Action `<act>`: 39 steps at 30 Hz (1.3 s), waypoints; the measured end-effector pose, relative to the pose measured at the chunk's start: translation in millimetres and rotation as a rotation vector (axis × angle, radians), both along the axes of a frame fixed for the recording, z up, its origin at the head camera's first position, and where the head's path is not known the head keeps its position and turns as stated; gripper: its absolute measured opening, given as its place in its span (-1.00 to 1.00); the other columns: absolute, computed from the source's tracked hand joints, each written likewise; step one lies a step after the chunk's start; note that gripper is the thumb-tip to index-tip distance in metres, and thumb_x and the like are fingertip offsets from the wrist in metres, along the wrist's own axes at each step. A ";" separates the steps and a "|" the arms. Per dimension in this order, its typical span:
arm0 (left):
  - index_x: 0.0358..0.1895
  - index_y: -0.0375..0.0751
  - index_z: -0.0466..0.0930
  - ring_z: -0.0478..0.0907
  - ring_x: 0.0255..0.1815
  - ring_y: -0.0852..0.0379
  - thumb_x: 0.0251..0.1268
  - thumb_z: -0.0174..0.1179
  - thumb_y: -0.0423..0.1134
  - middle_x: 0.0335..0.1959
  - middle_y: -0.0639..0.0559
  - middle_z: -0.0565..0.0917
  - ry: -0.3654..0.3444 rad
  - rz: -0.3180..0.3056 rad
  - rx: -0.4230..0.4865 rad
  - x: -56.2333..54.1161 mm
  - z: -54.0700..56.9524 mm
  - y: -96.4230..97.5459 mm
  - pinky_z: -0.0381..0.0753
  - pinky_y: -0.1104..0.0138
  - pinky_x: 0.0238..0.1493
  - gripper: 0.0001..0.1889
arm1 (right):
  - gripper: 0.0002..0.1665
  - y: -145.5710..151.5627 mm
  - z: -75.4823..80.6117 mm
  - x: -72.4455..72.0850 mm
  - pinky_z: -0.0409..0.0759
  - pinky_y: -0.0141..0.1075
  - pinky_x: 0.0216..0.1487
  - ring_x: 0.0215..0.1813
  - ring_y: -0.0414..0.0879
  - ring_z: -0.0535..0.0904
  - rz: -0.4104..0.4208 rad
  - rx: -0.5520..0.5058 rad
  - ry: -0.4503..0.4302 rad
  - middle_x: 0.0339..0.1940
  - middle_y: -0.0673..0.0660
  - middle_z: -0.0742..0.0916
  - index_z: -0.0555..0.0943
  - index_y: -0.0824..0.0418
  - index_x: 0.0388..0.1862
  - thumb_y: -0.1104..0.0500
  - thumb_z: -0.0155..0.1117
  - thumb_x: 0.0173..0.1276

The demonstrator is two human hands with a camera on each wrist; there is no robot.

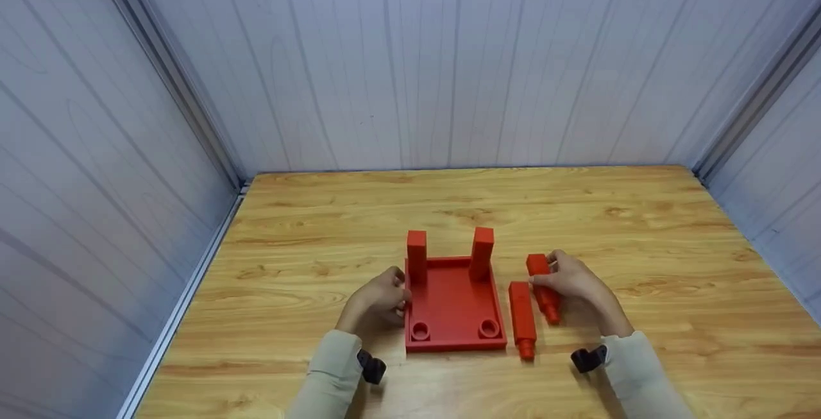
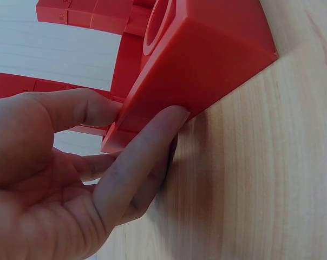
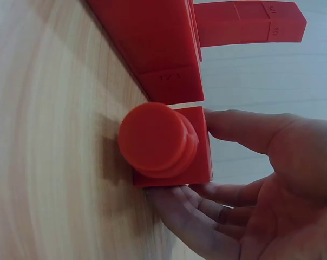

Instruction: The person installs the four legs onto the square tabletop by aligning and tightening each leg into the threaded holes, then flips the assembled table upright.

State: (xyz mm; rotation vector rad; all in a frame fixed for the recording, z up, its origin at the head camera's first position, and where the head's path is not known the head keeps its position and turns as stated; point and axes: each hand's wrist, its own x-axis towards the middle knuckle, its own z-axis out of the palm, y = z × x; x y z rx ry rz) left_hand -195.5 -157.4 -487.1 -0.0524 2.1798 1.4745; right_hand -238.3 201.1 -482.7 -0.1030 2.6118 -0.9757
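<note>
A red square tray-like base [image 1: 449,307] with a raised rim lies on the table. Two square red legs stand upright at its far corners, the left leg [image 1: 417,255] and the right leg [image 1: 482,252]. Round sockets show at the near corners, a left socket [image 1: 420,331] and a right socket [image 1: 489,328]. My left hand [image 1: 381,294] pinches the base's left rim, thumb on top and fingers outside. To the right, my right hand [image 1: 567,278] grips a lying red leg [image 1: 537,265] between thumb and fingers; its round peg [image 3: 155,141] faces the right wrist camera.
Another loose red leg [image 1: 523,313] lies between the base and the right hand, its peg toward me. The wood-grain table [image 1: 308,226] meets a pale panel wall [image 1: 417,85] at the back. More panels stand at both sides.
</note>
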 end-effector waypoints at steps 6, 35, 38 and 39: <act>0.08 -0.38 0.22 0.32 -0.53 0.09 0.21 -0.02 -0.51 -0.45 -0.08 0.36 -0.007 0.016 0.032 -0.6 0.1 0.4 0.43 0.32 -0.55 -0.64 | -0.34 6.8 -1.0 -1.8 0.50 -0.03 0.04 0.06 0.19 0.51 0.000 -0.028 -0.001 0.13 0.48 0.51 0.32 0.47 0.19 0.02 0.23 0.33; 0.08 -0.35 0.23 0.30 -0.54 0.11 0.20 0.00 -0.48 -0.52 -0.04 0.35 0.005 0.013 -0.020 0.0 0.1 0.6 0.41 0.34 -0.57 -0.63 | -0.23 14.7 16.2 10.9 0.65 -0.23 -0.10 -0.08 -0.18 0.59 -0.127 -0.556 0.106 0.09 0.34 0.50 0.15 0.38 0.41 0.08 0.20 0.39; 0.09 -0.35 0.26 0.36 -0.51 0.11 0.21 0.02 -0.45 -0.49 -0.05 0.39 0.014 0.007 -0.053 -0.2 -0.3 0.5 0.47 0.34 -0.56 -0.63 | -0.19 12.1 21.5 13.9 0.66 -0.23 -0.09 -0.05 -0.23 0.59 -0.117 -0.623 0.115 0.14 0.36 0.46 0.11 0.35 0.45 0.06 0.21 0.38; 0.10 -0.35 0.26 0.37 -0.50 0.11 0.21 0.02 -0.45 -0.47 -0.06 0.39 0.012 0.006 -0.054 0.1 -0.2 0.5 0.48 0.33 -0.55 -0.63 | -0.18 11.2 23.3 14.8 0.66 -0.23 -0.09 -0.04 -0.25 0.59 -0.113 -0.636 0.119 0.15 0.36 0.46 0.11 0.35 0.45 0.05 0.21 0.38</act>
